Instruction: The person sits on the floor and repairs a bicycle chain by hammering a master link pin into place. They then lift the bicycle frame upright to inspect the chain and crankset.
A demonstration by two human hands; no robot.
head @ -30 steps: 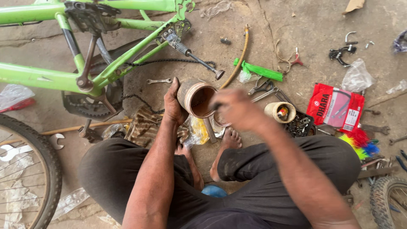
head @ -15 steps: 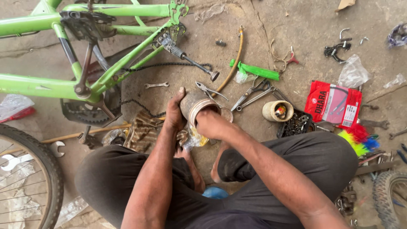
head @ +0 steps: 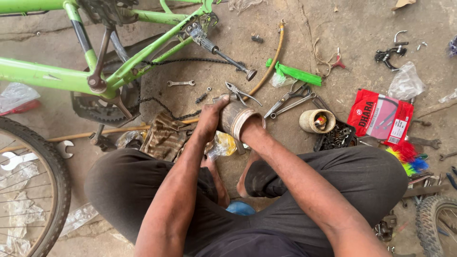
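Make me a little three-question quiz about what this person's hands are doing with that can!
1. True or false: the right hand is reaching inside the brown can.
2. Which hand grips the can from outside? A) left hand B) right hand
3. Fill in: beyond the can, on the ground, lies a pair of ____.

Key: 1 true; 2 A; 3 pliers.

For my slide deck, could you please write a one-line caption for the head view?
Seated on the ground, left hand steadies a tin can while the right hand reaches inside, beside a green bicycle.
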